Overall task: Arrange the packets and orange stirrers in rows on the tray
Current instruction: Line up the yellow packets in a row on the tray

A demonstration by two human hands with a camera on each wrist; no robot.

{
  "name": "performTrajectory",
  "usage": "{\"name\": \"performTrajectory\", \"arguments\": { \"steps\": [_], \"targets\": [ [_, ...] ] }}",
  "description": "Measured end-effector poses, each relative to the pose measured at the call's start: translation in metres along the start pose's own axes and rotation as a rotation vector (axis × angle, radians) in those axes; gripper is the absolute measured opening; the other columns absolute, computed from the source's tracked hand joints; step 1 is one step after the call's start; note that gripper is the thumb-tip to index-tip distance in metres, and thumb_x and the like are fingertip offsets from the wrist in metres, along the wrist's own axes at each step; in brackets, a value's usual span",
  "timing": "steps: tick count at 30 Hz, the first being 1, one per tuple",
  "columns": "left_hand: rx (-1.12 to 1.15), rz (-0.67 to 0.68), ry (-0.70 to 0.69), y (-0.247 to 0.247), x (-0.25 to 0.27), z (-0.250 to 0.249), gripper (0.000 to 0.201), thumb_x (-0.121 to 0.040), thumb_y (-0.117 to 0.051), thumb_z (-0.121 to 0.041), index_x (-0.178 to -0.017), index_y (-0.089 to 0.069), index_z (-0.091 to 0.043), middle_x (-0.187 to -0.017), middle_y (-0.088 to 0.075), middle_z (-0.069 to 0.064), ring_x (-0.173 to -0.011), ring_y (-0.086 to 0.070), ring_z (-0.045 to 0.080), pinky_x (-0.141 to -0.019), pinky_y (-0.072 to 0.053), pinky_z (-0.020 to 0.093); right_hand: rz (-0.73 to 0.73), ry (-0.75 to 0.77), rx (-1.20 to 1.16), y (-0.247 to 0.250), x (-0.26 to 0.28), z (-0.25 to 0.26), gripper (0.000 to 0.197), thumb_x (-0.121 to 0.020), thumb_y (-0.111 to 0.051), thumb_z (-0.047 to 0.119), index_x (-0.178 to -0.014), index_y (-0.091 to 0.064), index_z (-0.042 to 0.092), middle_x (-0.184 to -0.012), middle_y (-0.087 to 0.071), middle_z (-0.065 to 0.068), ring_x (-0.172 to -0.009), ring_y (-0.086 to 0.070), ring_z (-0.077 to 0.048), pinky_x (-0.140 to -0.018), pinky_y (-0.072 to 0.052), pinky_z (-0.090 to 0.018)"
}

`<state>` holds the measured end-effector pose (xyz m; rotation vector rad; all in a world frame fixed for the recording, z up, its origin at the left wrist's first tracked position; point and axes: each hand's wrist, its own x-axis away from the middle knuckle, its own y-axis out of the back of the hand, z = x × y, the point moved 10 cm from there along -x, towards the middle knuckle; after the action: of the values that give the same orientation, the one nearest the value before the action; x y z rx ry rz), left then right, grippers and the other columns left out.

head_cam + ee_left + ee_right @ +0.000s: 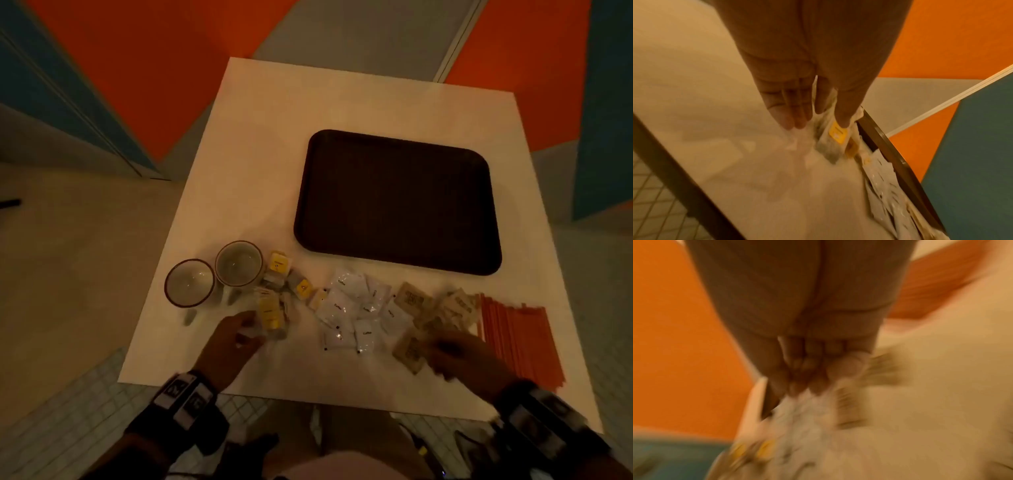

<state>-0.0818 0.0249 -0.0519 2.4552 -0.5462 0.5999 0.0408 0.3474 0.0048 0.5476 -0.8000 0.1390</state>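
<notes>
A dark brown tray (397,202) lies on the white table with nothing on it. In front of it, loose on the table, are yellow-labelled packets (270,310), white packets (356,308), brown packets (412,301) and a bundle of orange stirrers (517,342). My left hand (248,330) is at the near end of the yellow pile. In the left wrist view, my left hand (830,120) pinches a yellow-labelled packet (836,135) between thumb and forefinger. My right hand (442,353) is blurred over the brown packets. Its fingers (807,369) curl down onto them, and whether they hold one is unclear.
Two empty mugs (190,282) (238,263) stand at the left, close to the yellow packets. The table's near edge (308,399) runs just behind my wrists. The tray's rim (890,151) borders the packets. Tiled floor and orange and teal panels surround the table.
</notes>
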Motion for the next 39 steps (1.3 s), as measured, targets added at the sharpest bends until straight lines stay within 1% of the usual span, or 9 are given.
{"name": "performTrajectory", "arguments": {
  "steps": [3,6,10,13,19,23,29,32,39],
  "targets": [
    [0.124,-0.007,-0.057,-0.007,-0.008,-0.018,0.036,-0.076,-0.069,-0.029,-0.109,-0.057,-0.023,-0.103,-0.063,-0.004,-0.094,-0.061,0.012,-0.077,-0.05,0.023,-0.169,0.23,0.031,0.003,-0.043,0.081,0.012,-0.09,-0.053,0.021,-0.099,-0.062,0.023,-0.091,-0.06,0.012,-0.084,-0.057,-0.004,-0.072,-0.042,-0.013],
    [0.256,-0.05,-0.129,-0.006,-0.011,-0.031,0.028,-0.083,-0.06,0.0,-0.094,-0.057,-0.026,-0.084,-0.069,-0.011,-0.082,-0.064,0.004,-0.072,-0.05,0.013,-0.148,0.392,0.075,-0.024,-0.087,0.143,0.024,-0.089,-0.055,0.017,-0.113,-0.06,0.021,-0.11,-0.061,0.0,-0.093,-0.057,-0.013,-0.078,-0.045,-0.021],
    [0.283,-0.095,-0.15,-0.003,-0.015,-0.027,0.026,-0.076,-0.064,-0.021,-0.101,-0.057,-0.024,-0.092,-0.066,-0.005,-0.087,-0.065,0.012,-0.08,-0.053,0.031,-0.041,0.433,0.272,-0.061,-0.125,0.186,0.058,-0.089,-0.054,0.021,-0.141,-0.03,0.018,-0.144,-0.037,-0.008,-0.125,-0.042,-0.022,-0.102,-0.036,-0.031],
    [0.347,-0.097,-0.145,-0.008,-0.016,-0.028,0.024,-0.084,-0.056,0.004,-0.097,-0.053,-0.016,-0.086,-0.058,0.005,-0.073,-0.062,0.005,-0.071,-0.053,0.021,0.042,0.417,0.366,-0.08,-0.134,0.201,0.068,-0.09,-0.053,0.022,-0.145,-0.014,0.014,-0.15,-0.027,-0.011,-0.136,-0.028,-0.027,-0.113,-0.022,-0.039],
    [0.304,-0.134,-0.116,-0.009,-0.018,-0.025,0.033,-0.089,-0.054,-0.004,-0.106,-0.049,-0.031,-0.087,-0.062,-0.008,-0.073,-0.061,-0.007,-0.072,-0.049,0.014,-0.017,0.452,0.21,-0.087,-0.143,0.202,0.046,-0.088,-0.056,0.015,-0.133,-0.043,0.014,-0.124,-0.053,-0.011,-0.112,-0.051,-0.023,-0.084,-0.037,-0.021],
    [0.306,-0.15,-0.08,-0.009,-0.02,-0.03,0.027,-0.089,-0.052,0.0,-0.092,-0.05,-0.027,-0.08,-0.06,-0.006,-0.062,-0.059,-0.007,-0.06,-0.047,0.011,-0.09,0.517,0.241,-0.085,-0.144,0.204,0.021,-0.088,-0.058,0.016,-0.106,-0.063,0.006,-0.106,-0.059,-0.014,-0.098,-0.056,-0.027,-0.085,-0.045,-0.031],
    [0.093,-0.165,-0.039,-0.012,-0.031,-0.015,0.017,-0.084,-0.059,-0.01,-0.081,-0.054,-0.027,-0.092,-0.059,0.012,-0.079,-0.06,0.025,-0.069,-0.053,0.034,-0.109,0.473,0.14,-0.077,-0.146,0.195,0.017,-0.088,-0.056,0.015,-0.102,-0.062,0.007,-0.108,-0.059,-0.012,-0.098,-0.057,-0.025,-0.084,-0.046,-0.032],
    [0.086,-0.223,-0.045,-0.008,-0.025,-0.018,0.014,-0.084,-0.059,-0.004,-0.089,-0.056,-0.017,-0.095,-0.056,0.007,-0.073,-0.055,0.012,-0.06,-0.044,0.009,-0.138,0.453,0.092,-0.071,-0.142,0.191,0.015,-0.088,-0.055,0.014,-0.099,-0.062,0.006,-0.106,-0.06,-0.012,-0.097,-0.056,-0.024,-0.083,-0.043,-0.03],
    [0.15,-0.145,-0.078,-0.013,-0.021,-0.033,0.043,-0.077,-0.066,-0.004,-0.104,-0.045,-0.03,-0.091,-0.052,-0.011,-0.067,-0.054,0.006,-0.06,-0.049,0.021,-0.12,0.445,0.078,-0.073,-0.138,0.185,0.015,-0.088,-0.056,0.013,-0.098,-0.063,0.005,-0.104,-0.063,-0.013,-0.096,-0.058,-0.024,-0.078,-0.042,-0.026]
  ]
}}
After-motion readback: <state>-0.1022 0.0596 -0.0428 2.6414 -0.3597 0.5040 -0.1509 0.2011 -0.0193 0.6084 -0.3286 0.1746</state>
